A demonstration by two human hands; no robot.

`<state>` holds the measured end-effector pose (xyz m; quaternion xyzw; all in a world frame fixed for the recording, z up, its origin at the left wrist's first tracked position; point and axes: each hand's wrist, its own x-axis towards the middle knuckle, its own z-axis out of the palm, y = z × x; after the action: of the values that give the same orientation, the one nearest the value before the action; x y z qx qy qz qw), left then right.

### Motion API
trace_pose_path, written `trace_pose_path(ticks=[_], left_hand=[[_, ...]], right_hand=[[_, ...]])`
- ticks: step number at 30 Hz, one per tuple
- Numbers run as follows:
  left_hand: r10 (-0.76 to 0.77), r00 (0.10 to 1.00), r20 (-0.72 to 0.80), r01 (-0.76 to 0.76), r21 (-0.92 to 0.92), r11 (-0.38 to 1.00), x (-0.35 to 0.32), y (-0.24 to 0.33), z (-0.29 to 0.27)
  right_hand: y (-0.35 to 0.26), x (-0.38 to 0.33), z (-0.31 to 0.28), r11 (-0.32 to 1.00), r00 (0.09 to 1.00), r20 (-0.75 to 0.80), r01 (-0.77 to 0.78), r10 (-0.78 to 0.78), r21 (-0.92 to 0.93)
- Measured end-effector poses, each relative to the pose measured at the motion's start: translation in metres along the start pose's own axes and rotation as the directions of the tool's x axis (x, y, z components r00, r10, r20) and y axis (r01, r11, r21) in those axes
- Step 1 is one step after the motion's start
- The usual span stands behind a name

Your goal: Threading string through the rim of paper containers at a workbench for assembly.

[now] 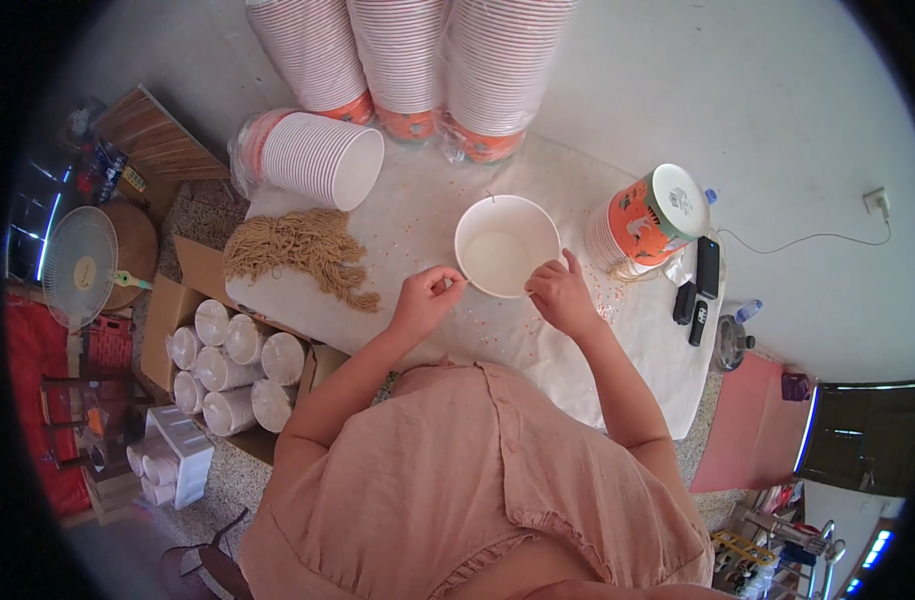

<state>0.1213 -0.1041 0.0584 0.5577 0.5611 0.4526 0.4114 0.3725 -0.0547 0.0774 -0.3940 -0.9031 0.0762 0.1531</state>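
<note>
A white paper bucket [506, 244] stands on the cloth-covered table in front of me, its mouth facing up. A thin strand sticks up at its far rim. At the near left of the rim, my left hand [431, 297] is closed in a pinch, fingertips by the edge. My right hand [564, 296] pinches at the near right of the rim, with one finger raised. Whatever lies between the fingertips is too small to make out. Left of the hands lies a bundle of tan cords [296, 252].
Tall wrapped stacks of paper buckets [408, 60] stand at the back, with another stack [323, 158] on its side. An orange printed bucket stack [643, 222] stands right, near black devices [709, 268]. A cardboard box [196, 262] of wrapped stacks sits lower left.
</note>
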Motion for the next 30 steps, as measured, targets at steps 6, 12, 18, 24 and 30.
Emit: trace_pose_path(ticks=[6, 12, 18, 24, 30], left_hand=[[-0.018, 1.0, 0.003, 0.018, -0.014, 1.0, -0.003, 0.002, 0.004], [-0.01, 1.0, 0.017, 0.01, 0.013, 1.0, -0.002, 0.014, 0.02], [0.04, 0.999, -0.009, -0.04, 0.058, 0.998, 0.003, 0.017, 0.026], [0.028, 1.0, 0.012, -0.028, 0.013, 1.0, 0.006, 0.024, 0.029], [0.007, 1.0, 0.02, -0.007, 0.043, 0.999, 0.007, 0.024, 0.029]], right_hand=[[-0.015, 0.009, -0.012, 0.982, 0.997, -0.037, -0.065, 0.073, 0.175], [-0.024, 0.017, -0.016, 0.953, 0.984, -0.048, -0.152, 0.17, 0.26], [-0.034, 0.019, -0.007, 0.927, 0.978, -0.038, -0.181, 0.204, 0.328], [-0.039, 0.02, -0.003, 0.923, 0.974, -0.094, -0.164, 0.208, 0.349], [-0.042, 0.021, -0.002, 0.915, 0.973, -0.069, -0.182, 0.221, 0.361]])
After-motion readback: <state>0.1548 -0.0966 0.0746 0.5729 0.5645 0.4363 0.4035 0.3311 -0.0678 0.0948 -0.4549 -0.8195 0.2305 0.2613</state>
